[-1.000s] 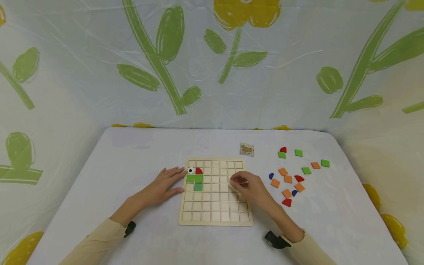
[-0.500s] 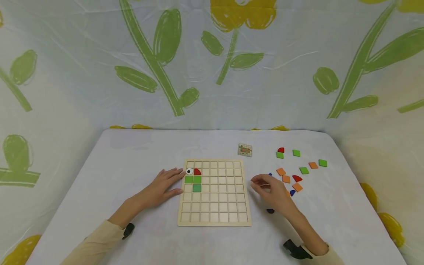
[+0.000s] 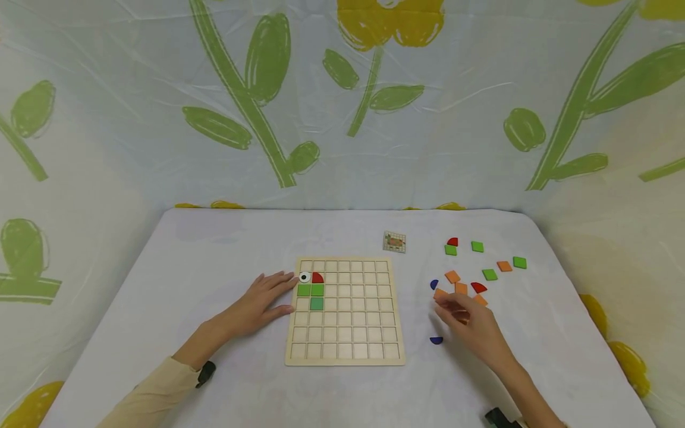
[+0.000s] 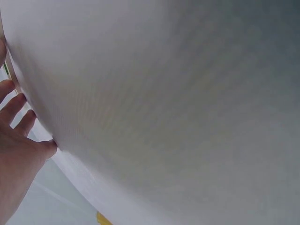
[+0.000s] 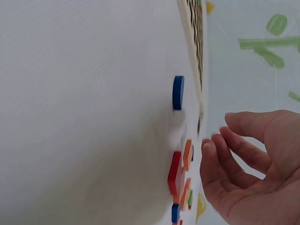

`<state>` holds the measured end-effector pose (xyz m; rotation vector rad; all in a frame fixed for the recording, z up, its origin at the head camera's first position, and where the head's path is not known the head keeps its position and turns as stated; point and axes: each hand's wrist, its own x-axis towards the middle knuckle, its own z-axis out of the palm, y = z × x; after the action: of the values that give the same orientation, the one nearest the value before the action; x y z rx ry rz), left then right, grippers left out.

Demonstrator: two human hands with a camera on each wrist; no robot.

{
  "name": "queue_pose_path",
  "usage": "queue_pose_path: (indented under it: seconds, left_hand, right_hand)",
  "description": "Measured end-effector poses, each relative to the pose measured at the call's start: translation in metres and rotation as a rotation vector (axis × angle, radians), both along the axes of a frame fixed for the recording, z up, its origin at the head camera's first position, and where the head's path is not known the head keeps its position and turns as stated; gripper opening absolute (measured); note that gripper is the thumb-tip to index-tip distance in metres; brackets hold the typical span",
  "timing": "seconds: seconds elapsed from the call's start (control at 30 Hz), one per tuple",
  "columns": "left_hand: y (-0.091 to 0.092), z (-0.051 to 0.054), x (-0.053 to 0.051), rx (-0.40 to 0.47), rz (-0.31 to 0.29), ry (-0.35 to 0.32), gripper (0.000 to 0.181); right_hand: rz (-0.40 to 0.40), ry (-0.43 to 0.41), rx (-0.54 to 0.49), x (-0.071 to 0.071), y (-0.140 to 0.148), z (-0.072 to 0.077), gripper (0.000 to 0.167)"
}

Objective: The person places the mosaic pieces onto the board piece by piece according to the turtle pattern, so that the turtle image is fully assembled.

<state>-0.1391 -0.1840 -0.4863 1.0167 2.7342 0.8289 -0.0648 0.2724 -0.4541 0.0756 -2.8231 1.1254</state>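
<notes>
My left hand [image 3: 259, 304] lies on the table with its fingers spread, fingertips at the left edge of the wooden grid board [image 3: 353, 361]. On that board sit a round eye piece [image 3: 305, 277], a red quarter-circle [image 3: 318, 277], two light green squares [image 3: 311, 290] and a darker green square [image 3: 317, 304]. My right hand [image 3: 471, 321] hovers at the loose pieces, its fingertips nearest an orange square [image 3: 440, 293]. In the right wrist view a gap shows between thumb and loosely bent fingers, with nothing held. The hand hides some pieces.
Right of the board lie loose orange squares [image 3: 452, 277], green squares [image 3: 489, 274], red quarter-circles [image 3: 478, 287] and blue half-circles [image 3: 436, 340]. A small picture card [image 3: 395, 242] lies behind the board. Flower-printed cloth [image 3: 342, 148] walls the table's back.
My right hand has moved right, from over the board to the loose pieces, uncovering the board's right side and a blue half-circle. The left hand stays at the board's edge.
</notes>
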Motion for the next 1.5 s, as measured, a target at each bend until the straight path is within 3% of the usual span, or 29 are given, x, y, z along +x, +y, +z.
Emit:
queue_pose_path:
  seconds: [0.4, 0.57, 0.83, 1.03, 1.5]
  left_hand:
    - [0.0, -0.003, -0.002, -0.017, 0.008, -0.04, 0.067]
    - [-0.001, -0.004, -0.002, -0.027, 0.012, -0.033, 0.067]
    - [-0.001, -0.002, -0.002, -0.017, 0.008, -0.042, 0.067]
    - [-0.001, -0.001, -0.001, -0.021, 0.012, -0.043, 0.067]
    - [-0.001, -0.002, -0.002, -0.016, 0.013, -0.041, 0.066]
  right_hand:
    - [-0.033, -0.006, -0.007, 0.019, 0.032, -0.001, 0.021]
    - [-0.053, -0.065, 0.023, 0.023, 0.04, -0.005, 0.028]
    - [-0.066, -0.186, 0.078, 0.024, 0.043, -0.011, 0.032]
    - [-0.046, -0.173, 0.112, 0.023, 0.043, -0.01, 0.03]
    - [-0.046, -0.192, 0.075, 0.021, 0.038, -0.006, 0.029]
